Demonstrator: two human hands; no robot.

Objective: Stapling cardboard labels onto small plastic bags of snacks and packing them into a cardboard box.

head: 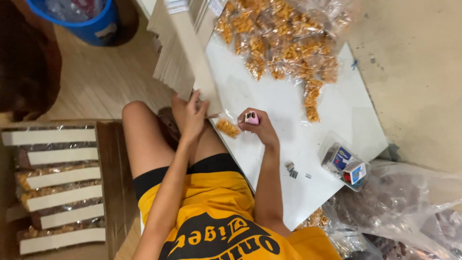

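Left hand [194, 114]: centre of frame, fingers closed on the lower end of a cream card [202, 77] that slants up toward the card stack [168, 58]
Right hand [257, 127]: centre, just right of the left hand, gripping a pink stapler [251, 117]
Snack bag [227, 127]: small, orange contents, between the two hands, touching the card's lower end
White board [298, 125]: centre right, under the hands
Snack pile [284, 43]: top centre, clear bags of orange snacks on the board
Staple strips [291, 169]: lower centre right, loose on the board
Plastic tub [344, 161]: right, holds small boxes
Finished packs [57, 188]: lower left, in a row, each with a cream header
Blue bin [82, 17]: upper left
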